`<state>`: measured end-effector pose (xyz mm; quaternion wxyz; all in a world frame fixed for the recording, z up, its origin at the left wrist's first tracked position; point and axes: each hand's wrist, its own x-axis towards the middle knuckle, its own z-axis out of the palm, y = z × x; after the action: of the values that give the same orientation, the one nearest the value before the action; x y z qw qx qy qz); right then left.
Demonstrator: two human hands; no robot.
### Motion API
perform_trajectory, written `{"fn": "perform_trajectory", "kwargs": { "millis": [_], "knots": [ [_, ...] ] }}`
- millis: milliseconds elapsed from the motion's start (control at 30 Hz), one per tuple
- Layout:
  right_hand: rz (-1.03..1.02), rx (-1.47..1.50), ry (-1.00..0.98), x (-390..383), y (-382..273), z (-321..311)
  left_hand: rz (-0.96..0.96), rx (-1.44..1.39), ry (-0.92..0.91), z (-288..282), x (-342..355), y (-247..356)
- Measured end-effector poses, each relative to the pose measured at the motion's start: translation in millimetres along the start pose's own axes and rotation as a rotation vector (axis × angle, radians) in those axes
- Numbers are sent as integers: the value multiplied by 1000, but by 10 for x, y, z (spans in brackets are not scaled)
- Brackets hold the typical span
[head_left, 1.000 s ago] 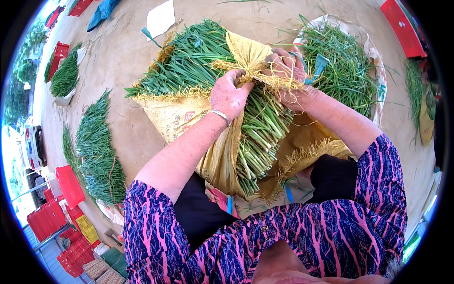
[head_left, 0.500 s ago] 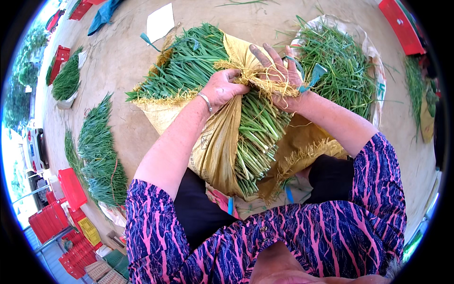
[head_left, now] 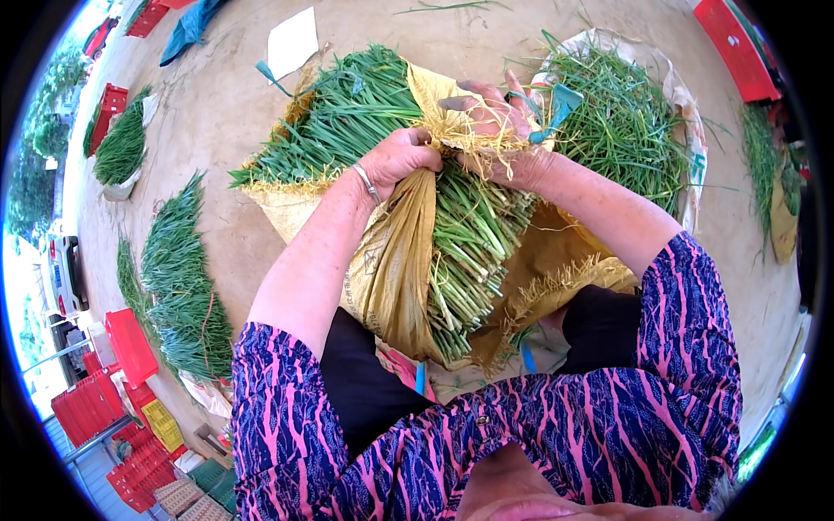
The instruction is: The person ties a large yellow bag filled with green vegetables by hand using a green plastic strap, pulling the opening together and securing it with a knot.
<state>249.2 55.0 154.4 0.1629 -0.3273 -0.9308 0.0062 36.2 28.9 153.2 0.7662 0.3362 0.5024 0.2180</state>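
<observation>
A yellow woven sack (head_left: 393,291) with frayed edges wraps a thick bundle of green leafy stalks (head_left: 360,104), probably garlic chives. The pale cut ends point toward me and the leaves point away. My left hand (head_left: 398,165) pinches a gathered fold of the sack over the middle of the bundle. Close beside it, my right hand (head_left: 504,130) is bent around the frayed opposite edge, some fingers raised and partly spread. A teal strip (head_left: 565,106) hangs by the right fingers. Loose sacking partly hides where the hands meet.
A white sack (head_left: 691,130) heaped with loose green leaves lies at the right. Leafy piles (head_left: 182,278) lie at the left, near red crates (head_left: 132,347). A white sheet (head_left: 293,42) and blue cloth (head_left: 191,33) lie farther off. Another red crate (head_left: 738,52) stands far right.
My right hand's fingers have bent from a wide spread toward the sack's edge, and the teal strip has shifted up and left. My left hand has moved slightly left, still gripping the fold.
</observation>
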Motion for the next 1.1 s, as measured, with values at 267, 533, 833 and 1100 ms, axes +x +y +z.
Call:
{"fn": "perform_trajectory", "kwargs": {
  "millis": [267,533,833,1100],
  "knots": [
    [-37,213,-150,-6,360,40,227,16,73,71,-15,-73],
    [58,320,-84,343,300,-674,239,174,178,53,-43,-182],
    [99,636,-204,418,83,-468,456,820,527,150,265,-216],
    [-88,583,136,342,-286,-178,547,-263,-49,38,433,-197]
  ]
}}
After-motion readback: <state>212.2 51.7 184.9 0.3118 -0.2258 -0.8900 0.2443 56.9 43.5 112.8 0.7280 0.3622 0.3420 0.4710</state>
